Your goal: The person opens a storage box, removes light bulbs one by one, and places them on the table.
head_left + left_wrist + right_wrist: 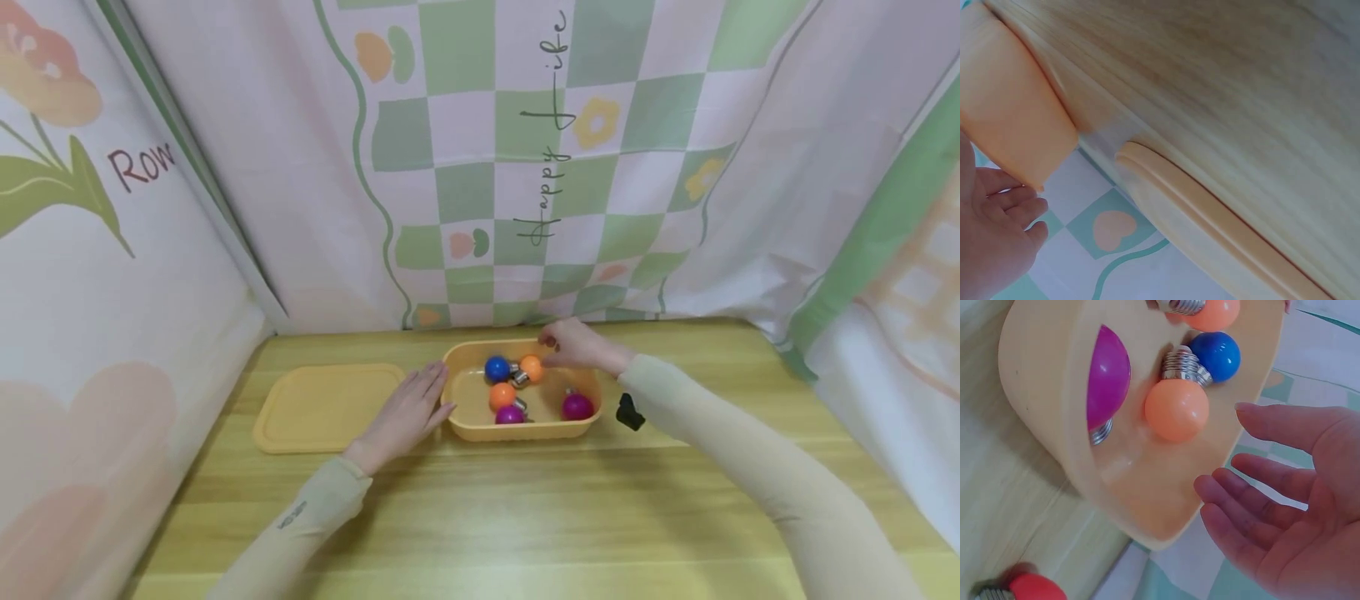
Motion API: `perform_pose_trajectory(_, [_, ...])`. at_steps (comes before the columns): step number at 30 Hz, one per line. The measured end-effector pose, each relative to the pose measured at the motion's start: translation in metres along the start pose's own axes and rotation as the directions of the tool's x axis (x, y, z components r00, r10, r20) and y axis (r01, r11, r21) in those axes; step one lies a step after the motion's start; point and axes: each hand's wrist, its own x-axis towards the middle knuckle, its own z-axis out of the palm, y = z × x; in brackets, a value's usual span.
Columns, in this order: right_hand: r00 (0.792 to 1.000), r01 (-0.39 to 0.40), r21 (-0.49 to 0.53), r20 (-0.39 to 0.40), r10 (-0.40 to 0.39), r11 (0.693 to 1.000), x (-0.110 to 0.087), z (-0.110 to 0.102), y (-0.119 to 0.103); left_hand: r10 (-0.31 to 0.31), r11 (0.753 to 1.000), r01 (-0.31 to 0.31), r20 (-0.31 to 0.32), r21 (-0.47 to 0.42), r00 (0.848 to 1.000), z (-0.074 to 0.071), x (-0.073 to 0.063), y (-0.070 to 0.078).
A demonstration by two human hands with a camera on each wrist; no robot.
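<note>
A yellow plastic box (468,432) stands on the table with several small light bulbs inside. Among them are a blue bulb (497,369), two orange bulbs (502,397) and two purple bulbs (577,407), all with silvery screw bases. My left hand (401,414) rests its fingers against the box's left end; in the left wrist view its fingertips are right at the rim. Over the far right rim is my right hand (579,345). Seen from the right wrist, its thumb and fingers (1235,547) are spread apart, holding nothing, beside the orange bulb (1177,410).
Left of the box lies a flat yellow lid (322,408). A red bulb (1038,587) lies on the wooden table outside the box, in the right wrist view. Behind the table hangs a green-and-white checked curtain (525,183). A small black object (629,412) shows below the right wrist.
</note>
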Motion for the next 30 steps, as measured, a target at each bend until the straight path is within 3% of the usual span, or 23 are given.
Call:
perform_pose_trajectory(13, [0.994,-0.016,0.029,0.106,0.013,0.999,0.015,0.008,-0.003,-0.008,1.0,0.008,0.014,-0.011,1.0,0.0,0.001,0.0])
perform_pose_trajectory(30, [0.98,-0.009,-0.066,0.198,0.022,0.998,0.022,0.016,-0.01,-0.008,1.0,0.008,0.008,0.001,1.0,0.0,0.001,0.001])
